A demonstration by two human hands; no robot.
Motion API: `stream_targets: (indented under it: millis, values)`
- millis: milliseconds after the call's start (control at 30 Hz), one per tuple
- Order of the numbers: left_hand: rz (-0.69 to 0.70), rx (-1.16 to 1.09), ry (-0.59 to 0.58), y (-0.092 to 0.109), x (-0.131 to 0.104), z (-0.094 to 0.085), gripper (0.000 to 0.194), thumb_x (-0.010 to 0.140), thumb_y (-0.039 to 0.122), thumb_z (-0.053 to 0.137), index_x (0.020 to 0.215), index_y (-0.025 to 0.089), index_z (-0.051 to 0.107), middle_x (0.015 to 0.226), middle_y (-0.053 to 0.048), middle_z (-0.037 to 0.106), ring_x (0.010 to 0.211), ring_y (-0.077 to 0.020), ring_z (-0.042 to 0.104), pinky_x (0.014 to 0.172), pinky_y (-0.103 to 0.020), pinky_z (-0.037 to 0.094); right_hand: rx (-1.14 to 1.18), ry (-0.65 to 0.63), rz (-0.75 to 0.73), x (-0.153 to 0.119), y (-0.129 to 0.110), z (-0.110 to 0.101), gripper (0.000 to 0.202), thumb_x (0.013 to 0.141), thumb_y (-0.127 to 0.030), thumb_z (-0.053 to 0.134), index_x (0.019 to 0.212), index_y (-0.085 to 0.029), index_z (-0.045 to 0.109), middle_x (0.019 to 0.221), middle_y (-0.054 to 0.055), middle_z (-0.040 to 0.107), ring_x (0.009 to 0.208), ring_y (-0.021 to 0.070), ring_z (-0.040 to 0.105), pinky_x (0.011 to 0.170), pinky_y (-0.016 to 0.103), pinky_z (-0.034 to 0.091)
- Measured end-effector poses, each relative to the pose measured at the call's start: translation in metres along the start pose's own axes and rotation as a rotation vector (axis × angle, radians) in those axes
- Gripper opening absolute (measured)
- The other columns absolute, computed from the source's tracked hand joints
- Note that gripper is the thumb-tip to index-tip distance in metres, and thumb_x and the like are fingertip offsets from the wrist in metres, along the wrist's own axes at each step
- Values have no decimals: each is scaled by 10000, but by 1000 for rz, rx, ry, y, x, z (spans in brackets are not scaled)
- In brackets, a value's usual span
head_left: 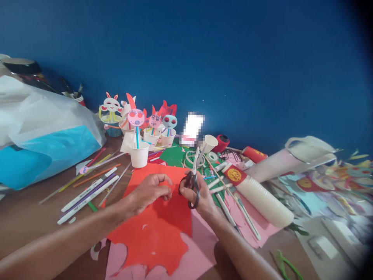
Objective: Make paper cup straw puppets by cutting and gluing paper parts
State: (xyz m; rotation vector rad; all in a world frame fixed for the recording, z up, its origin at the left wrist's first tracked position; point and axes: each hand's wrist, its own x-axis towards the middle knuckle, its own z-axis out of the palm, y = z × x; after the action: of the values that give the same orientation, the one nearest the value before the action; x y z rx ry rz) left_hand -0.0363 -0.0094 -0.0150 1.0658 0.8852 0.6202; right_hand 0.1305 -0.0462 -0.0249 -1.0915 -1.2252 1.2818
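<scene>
My right hand [201, 194] is closed on the black handles of a pair of scissors [194, 171], whose blades point up and away from me, slightly parted. To its left, my left hand [154, 190] hangs over a red paper sheet [171, 217], its thumb and fingers curled towards each other; anything between them is too small to make out. The red sheet has a wavy cut lower edge and lies over a pink sheet [204, 241].
Paper cups with face figures, like this white cup [139, 155], stand behind the sheets. Markers [87, 200] lie left. A long stack of cups [262, 198] and brushes lie right. Green pliers [284, 266] lie near right. A plastic bag [43, 128] fills the far left.
</scene>
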Motion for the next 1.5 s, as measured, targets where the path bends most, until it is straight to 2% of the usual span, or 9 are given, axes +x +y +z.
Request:
stream_targets:
  millis: [167,367,467,600,767,933,1233,1367,1500]
  values:
    - [-21,86,-17,-4,-1,2,113,632,105,518,707,169,572,528,29,576,520,-108,524,548,-234,385,-12,-5,-28,-2,0,4,371,687,-241,619,978,-201,393,704,-29,517,601,92,470,542,209,380]
    - [-55,155,-61,-3,-2,2,85,635,125,562,710,155,588,531,34,556,511,-95,498,539,-227,355,-52,-13,53,-5,-1,10,344,666,-186,613,940,-194,405,694,-32,522,592,90,478,544,207,385]
    - [-73,3,-95,0,-3,3,147,644,121,573,784,164,581,584,27,576,551,-105,529,568,-237,376,-36,40,24,-4,2,8,341,666,-162,591,949,-193,403,695,-33,525,593,92,494,545,206,400]
    - [-112,-276,-114,-3,-1,5,118,666,124,578,775,160,553,669,5,595,606,-121,563,600,-257,406,-95,194,-50,-2,5,5,336,681,-159,567,978,-193,414,704,-32,520,602,97,515,555,209,423]
    - [-108,-293,-92,-9,0,10,64,715,188,582,748,141,555,722,-37,632,629,-121,572,609,-249,409,-231,292,-105,-4,5,8,338,689,-142,558,995,-193,423,736,-23,531,634,101,525,601,223,444]
    - [-108,-141,61,-6,0,13,148,682,249,626,647,126,549,592,-7,592,513,-100,529,534,-234,389,-256,288,-91,-6,9,13,319,690,-144,557,975,-192,425,718,-23,537,625,103,534,598,224,452]
    - [-70,-47,73,-12,0,8,168,681,250,615,585,128,549,560,1,571,498,-91,506,508,-230,393,-231,241,-62,-5,12,16,307,692,-152,557,964,-196,420,703,-29,530,612,102,522,589,225,442]
    - [-61,-104,96,-8,1,4,171,696,262,603,598,141,533,584,0,575,511,-98,506,489,-232,397,-212,160,-25,-7,9,12,322,725,-235,565,1012,-197,425,741,-13,524,637,112,502,594,234,426]
    - [23,-155,162,8,1,-2,170,695,253,615,600,140,530,588,25,539,515,-76,487,501,-213,399,-384,42,-25,-10,0,6,376,766,-330,532,1106,-192,447,772,10,532,713,145,503,672,274,413]
